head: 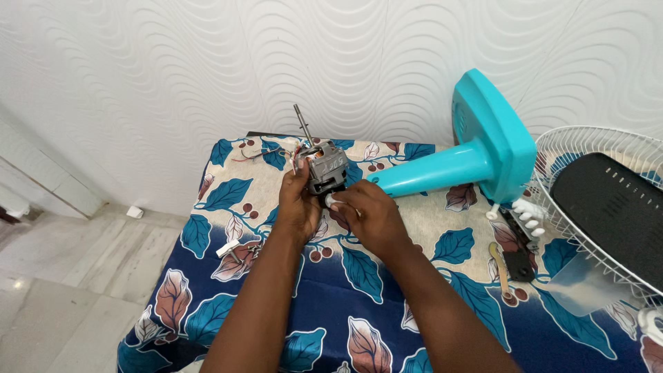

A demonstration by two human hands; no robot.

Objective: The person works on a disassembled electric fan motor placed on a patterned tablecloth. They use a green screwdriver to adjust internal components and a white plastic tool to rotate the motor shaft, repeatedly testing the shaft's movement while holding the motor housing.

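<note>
Grey metal fan motor with a thin steel shaft sticking up stands near the far edge of the bench, which is covered in a cloth printed with blue and rust leaves. At the left of the cloth lies a small white plastic piece. Next comes the left hand, its grip closed around the motor's left side, thumb up against the casing. Thin red and white wires trail from the motor toward the wall. The right hand meets the motor's lower front, its grip narrow, fingertips pinching a small white part there. Further right, a turquoise plastic fan stand lies tipped on its side. Beside it sits a row of white push buttons, then a white wire fan guard at the right edge.
</note>
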